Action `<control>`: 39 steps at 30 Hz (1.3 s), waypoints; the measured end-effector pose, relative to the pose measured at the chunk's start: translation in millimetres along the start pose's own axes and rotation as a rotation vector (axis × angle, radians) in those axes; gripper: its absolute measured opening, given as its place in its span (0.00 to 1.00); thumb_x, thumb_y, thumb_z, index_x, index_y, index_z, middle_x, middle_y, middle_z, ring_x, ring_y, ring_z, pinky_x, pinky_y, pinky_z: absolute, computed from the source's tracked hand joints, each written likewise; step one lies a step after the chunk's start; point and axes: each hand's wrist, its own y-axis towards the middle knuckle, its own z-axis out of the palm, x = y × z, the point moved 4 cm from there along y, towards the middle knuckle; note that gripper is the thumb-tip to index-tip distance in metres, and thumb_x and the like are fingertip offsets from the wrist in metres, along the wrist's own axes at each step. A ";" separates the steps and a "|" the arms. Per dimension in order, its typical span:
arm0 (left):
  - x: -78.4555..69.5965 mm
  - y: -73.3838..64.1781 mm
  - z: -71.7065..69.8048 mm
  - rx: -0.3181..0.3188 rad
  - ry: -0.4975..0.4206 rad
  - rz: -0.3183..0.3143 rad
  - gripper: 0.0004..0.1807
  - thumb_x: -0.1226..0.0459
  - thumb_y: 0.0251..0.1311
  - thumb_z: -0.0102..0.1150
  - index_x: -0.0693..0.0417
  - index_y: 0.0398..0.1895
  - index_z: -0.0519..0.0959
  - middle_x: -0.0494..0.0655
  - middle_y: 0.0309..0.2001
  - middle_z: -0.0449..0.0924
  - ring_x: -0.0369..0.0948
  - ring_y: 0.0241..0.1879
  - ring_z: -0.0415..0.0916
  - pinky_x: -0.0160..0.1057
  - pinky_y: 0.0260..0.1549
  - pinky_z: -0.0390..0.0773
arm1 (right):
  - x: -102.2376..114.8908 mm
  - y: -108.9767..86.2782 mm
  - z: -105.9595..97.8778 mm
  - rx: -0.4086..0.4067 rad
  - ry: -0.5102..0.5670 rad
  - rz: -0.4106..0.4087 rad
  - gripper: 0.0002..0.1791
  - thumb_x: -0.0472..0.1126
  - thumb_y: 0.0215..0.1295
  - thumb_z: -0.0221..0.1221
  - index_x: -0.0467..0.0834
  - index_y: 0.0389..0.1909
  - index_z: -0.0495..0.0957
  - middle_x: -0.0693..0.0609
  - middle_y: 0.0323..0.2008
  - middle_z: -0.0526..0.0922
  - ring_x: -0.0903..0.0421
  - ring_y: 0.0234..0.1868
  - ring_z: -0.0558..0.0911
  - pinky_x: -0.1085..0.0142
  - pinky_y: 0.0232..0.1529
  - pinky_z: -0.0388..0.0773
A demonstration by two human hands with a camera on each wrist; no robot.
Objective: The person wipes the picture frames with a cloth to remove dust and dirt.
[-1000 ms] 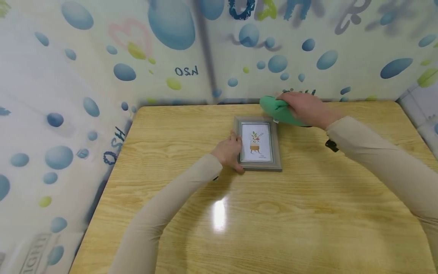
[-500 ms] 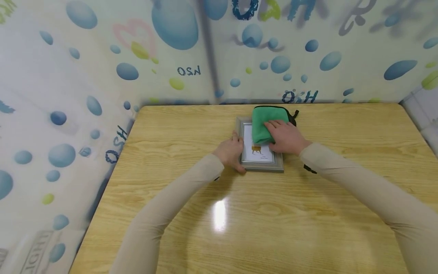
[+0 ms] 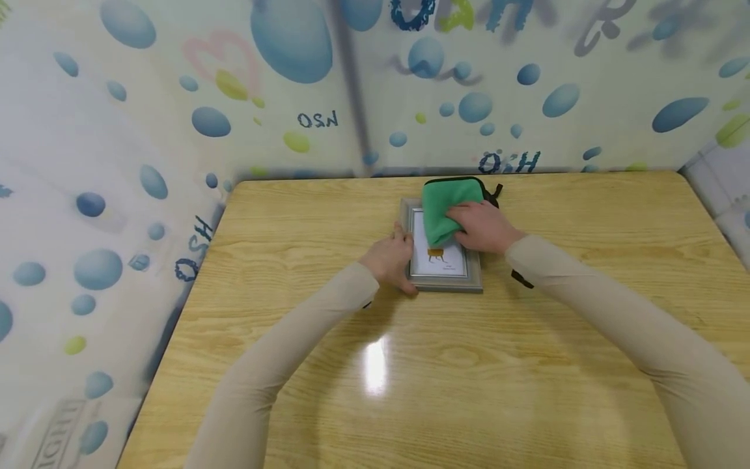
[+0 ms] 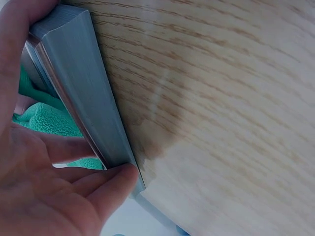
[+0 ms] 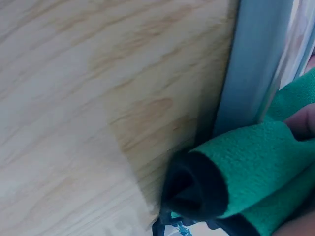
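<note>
A silver-grey picture frame lies flat near the table's far edge, with a plant drawing behind its pane. My left hand holds its left side, thumb by the near corner and fingers farther up. The left wrist view shows those fingertips against the frame's outer edge. My right hand grips a green cleaning cloth with black trim and presses it on the upper part of the frame, hiding most of the drawing. Folds of the cloth hang over the frame's right edge.
The wooden table reaches back to a wall printed with blue and green drops. A black loop sticks out from the cloth's corner. Light glares on the tabletop in front of the frame.
The right hand has brought the cloth from above the frame's upper right corner down onto the pane, then slightly left. The left hand has stayed on the frame's left side.
</note>
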 end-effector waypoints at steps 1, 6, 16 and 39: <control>0.1 0.1 0.0 -0.002 -0.001 0.001 0.68 0.36 0.41 0.71 0.72 0.72 0.49 0.76 0.71 0.39 0.58 0.68 0.55 0.45 0.60 0.67 | 0.1 1.2 -0.6 0.001 0.019 -0.004 0.23 0.37 0.64 0.56 0.33 0.59 0.74 0.37 0.56 0.77 0.39 0.58 0.73 0.41 0.56 0.67; 1.1 0.8 0.8 -0.012 -0.002 0.002 0.68 0.36 0.40 0.71 0.72 0.72 0.49 0.77 0.70 0.40 0.58 0.68 0.56 0.45 0.60 0.67 | 2.4 10.3 -2.9 0.007 0.090 -0.029 0.22 0.35 0.63 0.56 0.33 0.57 0.75 0.38 0.54 0.78 0.40 0.55 0.76 0.45 0.54 0.70; 1.4 0.0 -0.1 -0.037 -0.007 0.015 0.64 0.36 0.39 0.71 0.73 0.69 0.56 0.79 0.69 0.41 0.57 0.66 0.60 0.44 0.57 0.71 | 18.4 36.6 -3.5 0.106 0.218 -0.057 0.22 0.34 0.63 0.53 0.33 0.58 0.74 0.38 0.55 0.77 0.41 0.58 0.73 0.49 0.59 0.67; 0.0 -0.2 -0.9 -0.009 0.011 -0.005 0.67 0.35 0.41 0.70 0.72 0.72 0.50 0.77 0.70 0.41 0.56 0.64 0.63 0.44 0.55 0.73 | 9.0 18.3 -6.4 0.242 -0.028 -0.093 0.25 0.39 0.66 0.58 0.40 0.64 0.72 0.40 0.67 0.67 0.39 0.66 0.65 0.39 0.56 0.67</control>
